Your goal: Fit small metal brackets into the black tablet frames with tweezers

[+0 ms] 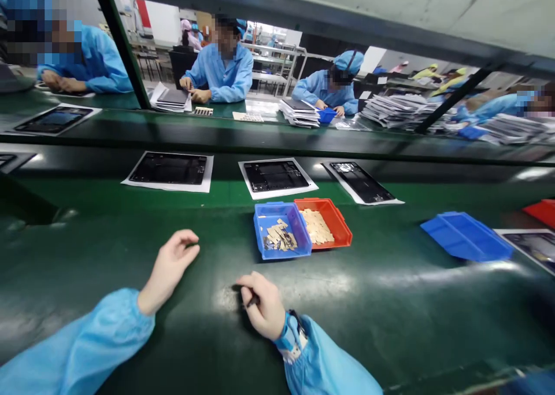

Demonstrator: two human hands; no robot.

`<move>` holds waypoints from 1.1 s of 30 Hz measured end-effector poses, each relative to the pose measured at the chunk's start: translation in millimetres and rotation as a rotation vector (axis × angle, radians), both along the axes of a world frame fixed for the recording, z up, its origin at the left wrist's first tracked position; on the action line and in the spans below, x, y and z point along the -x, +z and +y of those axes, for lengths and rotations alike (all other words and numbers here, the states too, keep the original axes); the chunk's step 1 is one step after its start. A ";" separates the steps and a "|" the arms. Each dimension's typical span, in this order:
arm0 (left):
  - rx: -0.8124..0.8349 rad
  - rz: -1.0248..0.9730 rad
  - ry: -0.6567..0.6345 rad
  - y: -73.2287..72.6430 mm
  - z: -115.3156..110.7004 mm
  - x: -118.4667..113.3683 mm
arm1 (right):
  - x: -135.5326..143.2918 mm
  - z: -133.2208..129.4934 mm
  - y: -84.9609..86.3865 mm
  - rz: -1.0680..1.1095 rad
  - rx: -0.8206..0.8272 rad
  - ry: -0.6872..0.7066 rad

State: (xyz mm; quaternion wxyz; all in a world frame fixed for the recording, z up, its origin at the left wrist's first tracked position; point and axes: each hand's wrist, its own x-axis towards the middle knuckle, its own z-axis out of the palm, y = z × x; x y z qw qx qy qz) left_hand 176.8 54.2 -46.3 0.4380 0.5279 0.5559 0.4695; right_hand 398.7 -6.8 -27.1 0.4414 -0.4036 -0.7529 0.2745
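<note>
My left hand (170, 268) is over the green bench (108, 239), its fingers loosely bent with a gap to the thumb and nothing visible between them. Closer to the bins, my right hand (263, 307) has its fingers curled closed, and a small dark object shows at the thumb; its kind cannot be made out. A strap circles that wrist. Just beyond the right hand, a blue bin (284, 253) contains small tan and dark strips. Against its right side stands a red bin (342, 239) with many flat cream-coloured pieces.
Three dark flat panels on white sheets, a left one (169, 168), a middle one (277, 175) and a right one (362, 182), lie along the far side. Another blue bin (466, 236) is at the right. Several people in blue work behind a raised ledge (225, 132).
</note>
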 end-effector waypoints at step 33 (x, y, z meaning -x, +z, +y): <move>-0.138 0.002 -0.058 -5.4 -14.2 -22.8 | -50.1 136.8 33.6 -0.921 0.773 -0.539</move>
